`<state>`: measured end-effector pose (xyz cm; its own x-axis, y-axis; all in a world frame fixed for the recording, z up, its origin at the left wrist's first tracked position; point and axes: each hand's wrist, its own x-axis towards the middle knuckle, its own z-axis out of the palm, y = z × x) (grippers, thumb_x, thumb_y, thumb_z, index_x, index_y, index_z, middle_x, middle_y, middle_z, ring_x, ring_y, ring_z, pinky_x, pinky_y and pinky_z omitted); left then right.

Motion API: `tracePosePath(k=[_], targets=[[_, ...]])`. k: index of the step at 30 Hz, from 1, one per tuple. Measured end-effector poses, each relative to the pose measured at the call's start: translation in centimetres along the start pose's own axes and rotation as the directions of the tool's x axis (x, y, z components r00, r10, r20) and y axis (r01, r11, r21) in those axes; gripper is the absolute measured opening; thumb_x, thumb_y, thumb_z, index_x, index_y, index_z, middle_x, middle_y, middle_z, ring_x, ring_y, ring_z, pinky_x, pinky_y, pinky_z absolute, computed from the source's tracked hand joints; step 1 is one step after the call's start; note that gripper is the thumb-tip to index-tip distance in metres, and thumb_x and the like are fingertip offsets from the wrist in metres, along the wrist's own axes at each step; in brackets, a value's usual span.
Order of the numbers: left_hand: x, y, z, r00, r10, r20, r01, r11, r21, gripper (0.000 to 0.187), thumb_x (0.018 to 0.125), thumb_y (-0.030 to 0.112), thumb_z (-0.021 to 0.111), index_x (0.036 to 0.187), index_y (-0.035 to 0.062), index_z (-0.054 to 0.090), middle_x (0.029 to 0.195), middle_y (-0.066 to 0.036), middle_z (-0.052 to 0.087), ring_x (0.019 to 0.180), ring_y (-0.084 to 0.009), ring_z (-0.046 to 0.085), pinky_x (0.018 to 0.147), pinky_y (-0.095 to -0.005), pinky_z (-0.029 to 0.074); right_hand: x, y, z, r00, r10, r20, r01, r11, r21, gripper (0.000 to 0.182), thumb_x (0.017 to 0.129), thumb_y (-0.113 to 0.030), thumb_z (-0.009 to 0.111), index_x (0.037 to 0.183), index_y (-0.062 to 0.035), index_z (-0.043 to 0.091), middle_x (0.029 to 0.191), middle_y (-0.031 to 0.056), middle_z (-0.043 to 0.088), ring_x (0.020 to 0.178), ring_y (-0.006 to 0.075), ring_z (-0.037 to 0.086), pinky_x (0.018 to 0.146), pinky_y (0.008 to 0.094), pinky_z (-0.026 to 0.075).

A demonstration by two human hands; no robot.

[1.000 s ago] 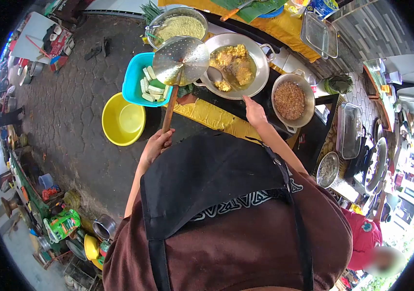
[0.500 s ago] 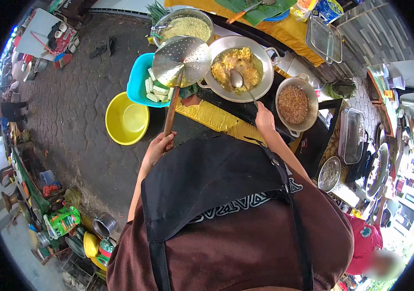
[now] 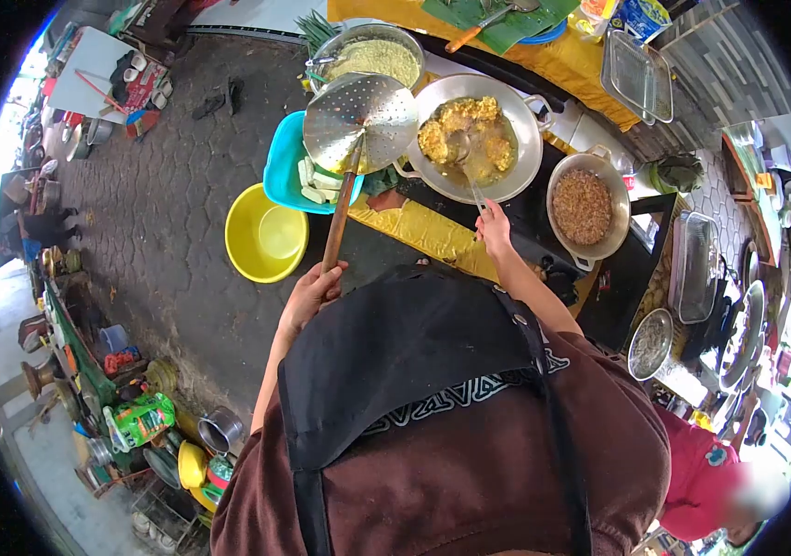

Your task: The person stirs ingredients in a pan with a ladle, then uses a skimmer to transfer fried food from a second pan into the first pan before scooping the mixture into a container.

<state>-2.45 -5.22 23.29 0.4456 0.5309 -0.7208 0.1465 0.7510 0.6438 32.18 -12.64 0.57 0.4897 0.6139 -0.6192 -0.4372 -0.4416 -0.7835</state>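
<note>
My left hand (image 3: 314, 298) is closed round the wooden handle of a large perforated skimmer (image 3: 345, 116). Its metal disc hangs over the blue basin (image 3: 286, 181), which holds pale cut sticks (image 3: 320, 181). In my right hand (image 3: 493, 225) is the handle of a metal spoon (image 3: 475, 190), its bowl down in the oil of a frying pan (image 3: 530, 153). Golden-yellow fritter pieces (image 3: 468, 113) lie in that oil, mostly toward the pan's far and right sides. Behind the skimmer stands a pot of pale yellow batter or mash (image 3: 382, 60).
Right of the pan is a second pan of brown crumbly food (image 3: 583, 206). A yellow basin (image 3: 266, 232) stands left. Wire baskets (image 3: 636, 74) sit at the back right, near a banana leaf (image 3: 507, 23). A person in a red shirt (image 3: 692, 473) is at lower right.
The spoon's bowl has gone from above the food down into the oil. The fritter mass now lies in separate pieces with oil showing between them. The skimmer stays over the basin.
</note>
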Motion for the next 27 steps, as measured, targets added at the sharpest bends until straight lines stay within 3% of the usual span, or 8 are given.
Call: tracePosePath(k=[3, 6, 8, 11, 14, 18, 21, 27], targets=[[0.3, 0.0, 0.1, 1.0, -0.002, 0.0, 0.002, 1.0, 0.005, 0.025, 0.089, 0.02, 0.053, 0.109, 0.0043, 0.051, 0.061, 0.005, 0.035, 0.052, -0.0027, 0.031, 0.046, -0.0164, 0.025, -2.1, -0.7, -0.1, 0.996, -0.067, -0.06, 0.054, 0.978, -0.2, 0.036, 0.093, -0.011, 0.037, 0.128, -0.0087, 0.042, 0.066, 0.005, 0.048, 0.047, 0.0133, 0.046, 0.04, 0.0309, 0.038], [0.4, 0.2, 0.5, 0.999, -0.032, -0.036, 0.033, 0.999, 0.041, 0.026, 0.09, 0.021, 0.052, 0.109, 0.0037, 0.05, 0.062, 0.005, 0.036, 0.054, -0.0031, 0.031, 0.047, -0.0167, 0.025, -3.6, -1.4, -0.3, 0.991, -0.113, -0.073, 0.073, 0.908, -0.414, 0.036, 0.092, -0.01, 0.039, 0.127, -0.0101, 0.043, 0.075, 0.0105, 0.057, 0.059, 0.0222, 0.055, 0.052, 0.0359, 0.045], [0.6, 0.4, 0.8, 0.999, -0.02, -0.039, 0.022, 0.997, 0.067, 0.027, 0.091, 0.021, 0.051, 0.11, 0.0029, 0.049, 0.063, 0.005, 0.036, 0.056, -0.0036, 0.032, 0.049, -0.0172, 0.024, -3.5, -0.8, -0.7, 0.876, -0.483, 0.001, 0.343, 0.62, -0.706, 0.034, 0.089, -0.009, 0.04, 0.123, -0.007, 0.046, 0.074, 0.0125, 0.056, 0.063, 0.0241, 0.055, 0.059, 0.0347, 0.046], [1.1, 0.4, 0.8, 1.0, 0.004, -0.012, -0.003, 0.992, 0.123, 0.027, 0.091, 0.02, 0.05, 0.111, 0.0021, 0.049, 0.064, 0.005, 0.036, 0.057, -0.0039, 0.032, 0.05, -0.0177, 0.025, -5.1, -2.2, -0.3, 0.788, -0.61, 0.083, 0.466, 0.503, -0.728, 0.034, 0.088, -0.008, 0.042, 0.121, -0.0045, 0.046, 0.093, 0.0187, 0.059, 0.081, 0.0308, 0.057, 0.076, 0.0352, 0.045], [1.3, 0.6, 1.2, 1.0, -0.009, -0.017, 0.01, 0.998, 0.056, 0.026, 0.091, 0.02, 0.05, 0.11, 0.0024, 0.049, 0.064, 0.005, 0.035, 0.057, -0.0039, 0.032, 0.051, -0.0174, 0.025, -5.0, -2.2, -0.6, 0.78, -0.608, 0.147, 0.506, 0.475, -0.72, 0.035, 0.087, -0.006, 0.044, 0.122, -0.0049, 0.046, 0.106, 0.0213, 0.057, 0.092, 0.032, 0.057, 0.081, 0.034, 0.045], [1.5, 1.2, 1.4, 1.0, 0.0, 0.004, 0.0, 0.996, 0.085, 0.025, 0.091, 0.02, 0.05, 0.11, 0.0026, 0.05, 0.064, 0.005, 0.035, 0.057, -0.004, 0.032, 0.05, -0.0175, 0.024, -4.5, -3.4, -1.0, 0.799, -0.595, 0.092, 0.425, 0.449, -0.786, 0.039, 0.084, -0.003, 0.046, 0.123, -0.0063, 0.045, 0.105, 0.0207, 0.057, 0.092, 0.034, 0.057, 0.078, 0.0368, 0.047], [1.6, 1.3, 1.3, 1.0, 0.008, 0.022, -0.01, 0.997, 0.078, 0.025, 0.091, 0.019, 0.05, 0.11, 0.0029, 0.05, 0.064, 0.005, 0.035, 0.057, -0.004, 0.032, 0.05, -0.0178, 0.025, -3.2, -5.6, -2.2, 0.829, -0.559, -0.01, 0.197, 0.31, -0.93, 0.052, 0.079, 0.002, 0.046, 0.129, -0.0091, 0.038, 0.099, 0.0198, 0.056, 0.087, 0.0329, 0.059, 0.073, 0.0413, 0.049], [1.5, 1.3, 1.2, 0.999, 0.049, 0.0, -0.048, 0.99, 0.132, 0.027, 0.091, 0.021, 0.051, 0.11, 0.0019, 0.05, 0.064, 0.005, 0.036, 0.057, -0.0044, 0.032, 0.05, -0.0183, 0.025, -1.8, -9.2, -5.0, 0.886, -0.456, -0.09, 0.026, 0.24, -0.97, 0.037, 0.088, -0.008, 0.034, 0.123, -0.0007, 0.041, 0.1, 0.0209, 0.057, 0.09, 0.035, 0.059, 0.074, 0.0431, 0.048]])
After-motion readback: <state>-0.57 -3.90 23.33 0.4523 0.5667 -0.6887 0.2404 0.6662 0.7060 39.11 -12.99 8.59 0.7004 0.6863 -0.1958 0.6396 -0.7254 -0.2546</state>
